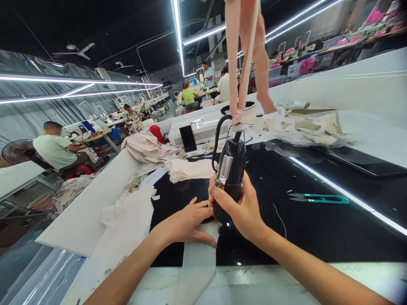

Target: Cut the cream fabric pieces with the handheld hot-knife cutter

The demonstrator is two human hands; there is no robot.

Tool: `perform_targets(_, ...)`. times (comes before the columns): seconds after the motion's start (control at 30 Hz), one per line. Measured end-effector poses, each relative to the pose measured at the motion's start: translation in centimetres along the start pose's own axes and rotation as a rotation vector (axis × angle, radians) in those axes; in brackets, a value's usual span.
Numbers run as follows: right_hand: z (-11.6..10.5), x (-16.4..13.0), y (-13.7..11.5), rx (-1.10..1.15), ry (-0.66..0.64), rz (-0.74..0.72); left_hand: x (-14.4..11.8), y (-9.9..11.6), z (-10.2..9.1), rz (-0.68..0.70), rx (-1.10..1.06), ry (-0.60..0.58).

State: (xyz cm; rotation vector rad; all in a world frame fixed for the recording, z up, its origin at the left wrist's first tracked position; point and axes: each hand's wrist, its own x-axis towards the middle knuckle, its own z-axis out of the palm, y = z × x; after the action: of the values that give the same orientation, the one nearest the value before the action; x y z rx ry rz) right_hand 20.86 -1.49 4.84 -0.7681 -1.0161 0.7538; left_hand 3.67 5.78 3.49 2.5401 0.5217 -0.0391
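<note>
My right hand (243,207) grips a black hand-held tool (230,169) that stands upright on the glossy black table (305,224); a black cord and pink straps (241,63) run up from its top. My left hand (187,222) lies flat, fingers spread, on a strip of white fabric (199,264) just left of the tool's base. The strip runs toward me over the table's front edge. Where the tool meets the fabric is hidden behind my hands.
Teal thread snips (319,198) lie to the right. A stack of cream fabric pieces (189,169), a phone (188,138) and a white machine (206,129) stand behind. Loose cloth (127,218) lies at left, bagged pieces (311,127) far right. Seated workers sew at the left and in the background.
</note>
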Motion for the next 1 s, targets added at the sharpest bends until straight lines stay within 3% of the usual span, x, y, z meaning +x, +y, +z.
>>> perform_targets(0.67, 0.5, -0.5, -0.3, -0.007, -0.011, -0.017, 0.1, 0.2, -0.2, -0.021, -0.054, -0.021)
perform_targets(1.0, 0.5, -1.2, 0.4, -0.011, -0.026, -0.027, 0.1, 0.1, 0.4, 0.006, -0.035, 0.048)
